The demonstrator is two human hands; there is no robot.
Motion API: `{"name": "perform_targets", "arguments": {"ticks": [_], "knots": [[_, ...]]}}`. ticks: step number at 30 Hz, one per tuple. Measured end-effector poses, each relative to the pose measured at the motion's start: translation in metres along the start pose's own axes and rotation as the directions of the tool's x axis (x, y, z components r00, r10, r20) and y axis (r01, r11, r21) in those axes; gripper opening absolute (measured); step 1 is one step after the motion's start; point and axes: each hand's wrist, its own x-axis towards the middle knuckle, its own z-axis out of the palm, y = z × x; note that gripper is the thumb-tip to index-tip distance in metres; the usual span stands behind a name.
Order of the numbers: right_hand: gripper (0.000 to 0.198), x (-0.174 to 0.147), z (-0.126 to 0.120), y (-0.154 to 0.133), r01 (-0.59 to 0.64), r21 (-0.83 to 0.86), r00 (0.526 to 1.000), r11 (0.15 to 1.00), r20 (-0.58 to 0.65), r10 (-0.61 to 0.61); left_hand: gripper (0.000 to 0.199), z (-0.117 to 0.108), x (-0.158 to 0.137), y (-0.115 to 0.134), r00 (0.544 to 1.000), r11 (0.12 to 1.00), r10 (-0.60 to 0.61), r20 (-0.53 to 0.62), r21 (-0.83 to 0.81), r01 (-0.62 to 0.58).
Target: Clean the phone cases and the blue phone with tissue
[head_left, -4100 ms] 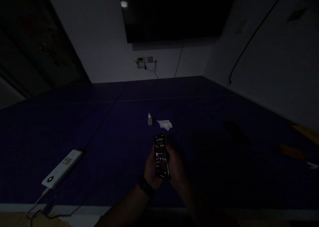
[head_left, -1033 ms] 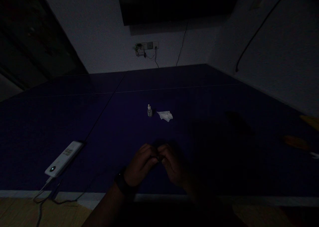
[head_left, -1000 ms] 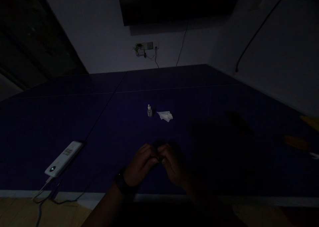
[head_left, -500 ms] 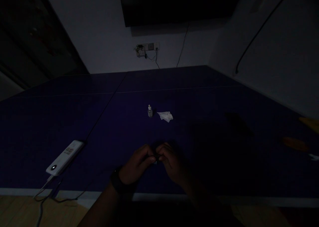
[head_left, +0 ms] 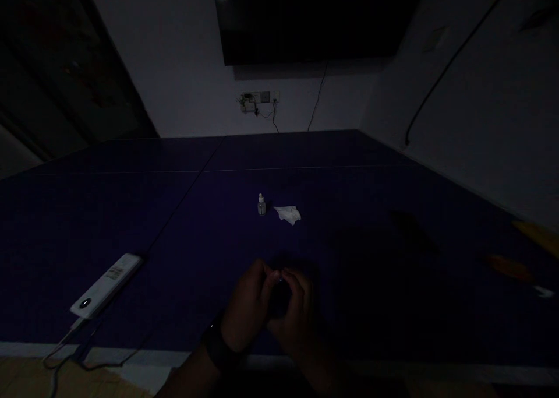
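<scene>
Near the front edge of the dark blue table (head_left: pixel 183 293), my left hand (head_left: pixel 250 302) and my right hand (head_left: pixel 296 313) meet at the fingertips. Both are closed, with thumbs and fingers pinched together. A tiny glinting thing (head_left: pixel 280 279) shows between the fingertips, too small and dark to name. A dark watch (head_left: pixel 218 342) is on my left wrist. Beyond my hands a small dropper bottle (head_left: pixel 261 206) with a white top stands upright. Just right of it lies a crumpled white tissue (head_left: pixel 289 214).
A white power bank (head_left: pixel 107 286) with a cable (head_left: pixel 61 345) lies at the left front. An orange thing (head_left: pixel 509 267) and a yellow one (head_left: pixel 539 235) lie far right, near a dim dark flat object (head_left: pixel 410 229). A screen (head_left: pixel 314 22) hangs above wall sockets (head_left: pixel 262 99).
My right hand has turned, its fingers now arching up to meet the left fingertips. The small thing is lifted slightly relative to the hands. The view has tilted upward a little.
</scene>
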Motion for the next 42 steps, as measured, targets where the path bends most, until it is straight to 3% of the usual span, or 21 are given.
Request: {"name": "perform_targets", "arguments": {"ticks": [3,7,14,19,26,35,42], "knots": [[0.037,0.003,0.004,0.006,0.001,-0.012,0.997,1.000,-0.079,-0.002,0.026,0.004,0.001,0.008,1.000,0.996,-0.008,0.000,0.087,0.008],[0.028,0.007,0.003,0.018,0.034,-0.045,0.998,0.998,-0.051,-0.036,0.027,0.007,0.005,0.014,1.000,0.982,-0.015,-0.004,0.186,0.016],[0.026,0.017,0.004,0.016,0.027,-0.017,0.999,0.999,0.046,-0.027,0.028,0.001,0.011,0.017,0.995,0.970,-0.082,0.055,0.232,0.067],[0.029,0.021,-0.004,0.015,-0.007,0.091,0.996,0.996,0.092,-0.002,0.027,0.000,0.013,0.024,0.988,0.954,-0.077,0.136,0.298,0.033],[0.026,0.022,-0.010,0.017,0.076,0.088,0.997,0.993,0.023,-0.078,0.027,0.004,0.014,0.033,0.978,0.907,-0.096,0.187,0.420,0.009],[0.032,0.024,-0.018,0.022,0.184,0.106,0.977,0.977,0.087,-0.193,0.030,0.002,0.013,0.026,0.965,0.926,-0.003,0.261,0.365,-0.096],[0.038,0.025,-0.022,0.038,0.200,0.182,0.966,0.963,0.130,-0.225,0.036,0.002,0.019,0.017,0.977,0.951,0.067,0.204,0.284,-0.125]]}}
